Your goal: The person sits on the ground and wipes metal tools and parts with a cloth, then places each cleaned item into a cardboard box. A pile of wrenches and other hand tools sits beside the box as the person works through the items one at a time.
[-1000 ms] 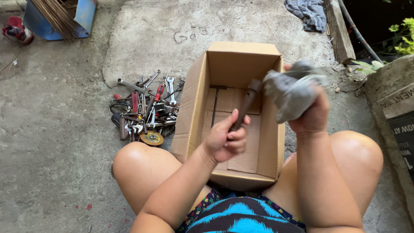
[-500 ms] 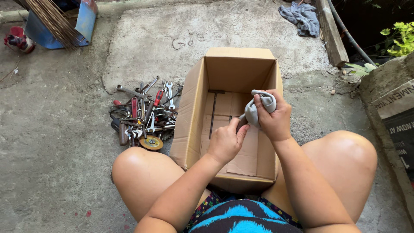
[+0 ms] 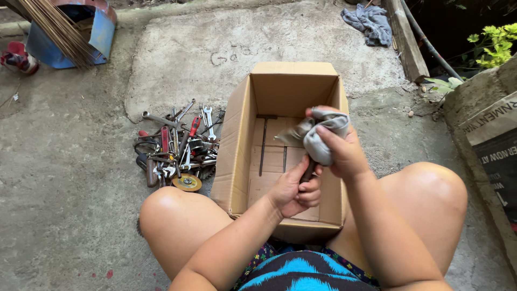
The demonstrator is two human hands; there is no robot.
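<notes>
My left hand (image 3: 295, 191) grips the lower end of a dark, rusty metal tool (image 3: 308, 170) held upright over an open cardboard box (image 3: 237, 129). My right hand (image 3: 344, 153) clutches a grey rag (image 3: 318, 132) wrapped around the tool's upper part, hiding it. Inside the box, on its floor, lies a long T-shaped metal bar (image 3: 262, 143). I sit on the ground with a knee on either side of the box.
A heap of wrenches, screwdrivers and a yellow grinding disc (image 3: 175, 148) lies on the concrete left of the box. A blue dustpan with a broom (image 3: 70, 29) is far left, a grey cloth (image 3: 369, 21) and wooden plank (image 3: 403, 37) far right, a printed sack (image 3: 493, 140) at right.
My left hand has slid down and closed on the tool's lower end. The rag hand moved up along the tool; a second earlier both hands were raised higher with the tool bare.
</notes>
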